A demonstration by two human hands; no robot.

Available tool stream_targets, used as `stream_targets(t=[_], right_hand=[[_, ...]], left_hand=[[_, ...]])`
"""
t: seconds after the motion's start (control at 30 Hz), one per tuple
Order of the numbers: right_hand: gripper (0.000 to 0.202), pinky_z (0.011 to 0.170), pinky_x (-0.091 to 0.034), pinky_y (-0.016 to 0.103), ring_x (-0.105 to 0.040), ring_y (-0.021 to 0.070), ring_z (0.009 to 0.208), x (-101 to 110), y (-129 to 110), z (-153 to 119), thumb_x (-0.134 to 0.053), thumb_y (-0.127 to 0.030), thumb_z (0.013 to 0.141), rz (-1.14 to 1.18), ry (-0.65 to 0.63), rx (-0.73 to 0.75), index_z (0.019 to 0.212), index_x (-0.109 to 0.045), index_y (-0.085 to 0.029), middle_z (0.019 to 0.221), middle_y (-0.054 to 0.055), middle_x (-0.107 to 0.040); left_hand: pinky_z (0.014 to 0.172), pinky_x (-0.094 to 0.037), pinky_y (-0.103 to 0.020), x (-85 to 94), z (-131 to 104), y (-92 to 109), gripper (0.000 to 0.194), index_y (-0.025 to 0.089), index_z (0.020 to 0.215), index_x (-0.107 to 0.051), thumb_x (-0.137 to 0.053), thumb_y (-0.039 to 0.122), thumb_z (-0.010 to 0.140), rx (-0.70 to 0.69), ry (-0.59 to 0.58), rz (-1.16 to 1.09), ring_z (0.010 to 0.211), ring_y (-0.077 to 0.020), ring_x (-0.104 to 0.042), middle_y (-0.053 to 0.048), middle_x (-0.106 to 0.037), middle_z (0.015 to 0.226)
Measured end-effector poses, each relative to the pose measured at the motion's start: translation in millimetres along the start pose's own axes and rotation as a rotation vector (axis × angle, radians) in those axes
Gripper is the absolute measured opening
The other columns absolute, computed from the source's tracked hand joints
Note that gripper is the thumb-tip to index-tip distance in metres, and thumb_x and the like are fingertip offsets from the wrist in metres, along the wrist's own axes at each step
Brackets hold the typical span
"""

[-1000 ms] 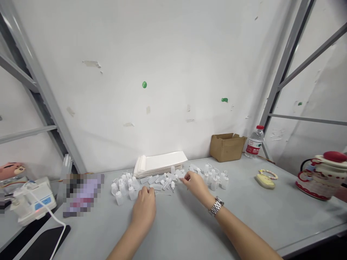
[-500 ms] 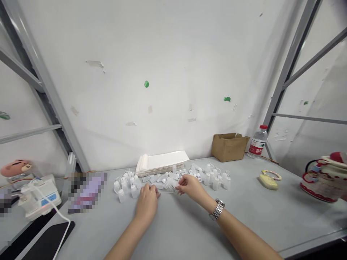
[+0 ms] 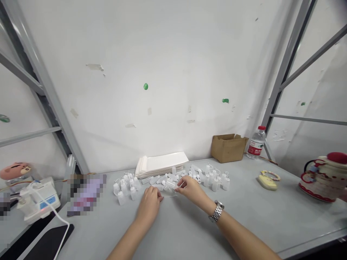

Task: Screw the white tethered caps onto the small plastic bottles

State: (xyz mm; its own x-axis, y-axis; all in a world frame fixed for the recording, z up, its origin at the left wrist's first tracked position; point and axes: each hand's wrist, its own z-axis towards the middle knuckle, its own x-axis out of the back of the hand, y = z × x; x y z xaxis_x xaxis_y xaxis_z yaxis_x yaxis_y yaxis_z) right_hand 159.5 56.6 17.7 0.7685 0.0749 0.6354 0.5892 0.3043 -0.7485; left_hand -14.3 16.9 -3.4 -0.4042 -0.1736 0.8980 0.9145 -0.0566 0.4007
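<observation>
A loose pile of small translucent plastic bottles and parts (image 3: pixel 168 185) lies between and beyond my hands. At the pile's right front, my right hand (image 3: pixel 193 189) pinches a small translucent plastic piece (image 3: pixel 184 185) between thumb and fingers. My left hand (image 3: pixel 149 204) rests by the table at the pile's left front, its fingers curled together and the thumb pointing right; whatever they hold, if anything, is hidden. Capped small bottles stand in a left group (image 3: pixel 120 198) and in a right group (image 3: pixel 214 185).
Behind the pile lies a stack of white padded envelopes (image 3: pixel 165 162). Farther right are a cardboard box (image 3: pixel 229 148), a water bottle (image 3: pixel 256 144), a yellow item with a beaded strap (image 3: pixel 267 182) and a decorated jug (image 3: pixel 318 180). A white power strip (image 3: pixel 40 202) sits left.
My left hand has shifted slightly right and its thumb now reaches farther out. My right hand stays near the pile, its fingers turned a little. The view has tilted slightly.
</observation>
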Motion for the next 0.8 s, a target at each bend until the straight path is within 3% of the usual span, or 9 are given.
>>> stream_targets(t=[0.23,0.5,0.8], right_hand=[[0.01,0.063,-0.042,0.025,-0.057,0.0159,0.072,-3.5,1.8,1.5,-0.066,-0.02,0.063,0.015,0.029,0.033,0.066,-0.058,-0.016,0.078,0.003,-0.06],[0.028,0.064,-0.05,0.031,-0.065,0.0195,0.062,-4.3,6.1,8.6,-0.073,-0.032,0.056,0.56,-0.076,-0.131,0.066,-0.052,-0.016,0.055,0.001,-0.064],[0.038,0.071,-0.052,0.034,-0.067,0.0217,0.065,3.7,1.6,9.4,-0.078,-0.038,0.046,0.697,-0.046,-0.222,0.064,-0.052,-0.016,0.056,0.001,-0.065]], left_hand=[[0.077,-0.037,-0.031,0.8,0.3,0.5,0.009,0.016,0.074,-0.054,-0.045,0.013,0.076,0.001,-0.006,-0.024,0.09,-0.0212,-0.051,-0.007,-0.059,0.085],[0.075,-0.037,-0.031,2.8,-1.5,4.1,0.01,0.017,0.072,-0.053,-0.045,0.012,0.075,0.019,-0.029,-0.031,0.089,-0.0216,-0.052,-0.007,-0.059,0.084],[0.072,-0.038,-0.026,4.0,-2.9,6.6,0.009,0.018,0.077,-0.05,-0.046,0.011,0.074,0.056,-0.023,-0.066,0.088,-0.0188,-0.053,-0.004,-0.059,0.085]])
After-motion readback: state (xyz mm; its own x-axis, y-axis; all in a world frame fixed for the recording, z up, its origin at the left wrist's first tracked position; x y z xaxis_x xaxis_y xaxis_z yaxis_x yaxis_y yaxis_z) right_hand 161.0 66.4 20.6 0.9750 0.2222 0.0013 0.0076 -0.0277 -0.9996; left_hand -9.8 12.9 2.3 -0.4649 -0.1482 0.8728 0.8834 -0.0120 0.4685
